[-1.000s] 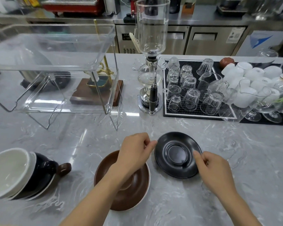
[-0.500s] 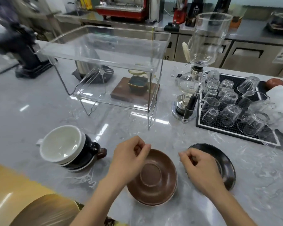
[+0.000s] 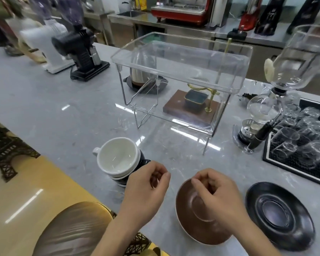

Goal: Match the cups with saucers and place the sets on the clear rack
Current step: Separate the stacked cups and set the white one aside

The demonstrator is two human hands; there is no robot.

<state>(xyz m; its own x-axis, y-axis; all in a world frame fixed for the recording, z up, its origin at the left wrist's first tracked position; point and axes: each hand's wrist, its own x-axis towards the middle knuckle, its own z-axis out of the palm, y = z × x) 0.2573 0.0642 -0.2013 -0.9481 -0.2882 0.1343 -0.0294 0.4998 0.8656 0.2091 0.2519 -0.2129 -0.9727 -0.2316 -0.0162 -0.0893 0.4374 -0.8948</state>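
Two saucers lie flat on the grey marbled bench (image 3: 44, 111) near its front edge: a glossy brown saucer (image 3: 190, 224) with a thin pale rim and a shallow round well, and to its right, close but apart, a matte black saucer (image 3: 279, 215) with raised concentric rings. Both hands float above the bench with fingers curled loosely inward and thumbs near the fingertips, neither gripping anything. The left hand (image 3: 146, 189) hangs just right of the stacked cups, partly covering them; the right hand (image 3: 216, 191) hovers over the brown saucer, hiding part of its well, and whether it brushes the glaze is hard to judge from this angle.

The stacked cups (image 3: 118, 159) stand left of the saucers: a smooth white cup with a rounded bowl and small handle is nested on top, tilted a little, with a dark glazed cup beneath it and what seems another pale rim lower down.

Behind them stands the clear rack (image 3: 181, 71), a see-through plastic tray with rounded corners set on thin wire legs above a lower clear shelf; both levels hold nothing. Seen through it is a wooden block with a small square dark dish (image 3: 196, 98). To the right, upturned glasses (image 3: 299, 139) sit on a black ribbed mat beside a glass siphon brewer (image 3: 284, 71).
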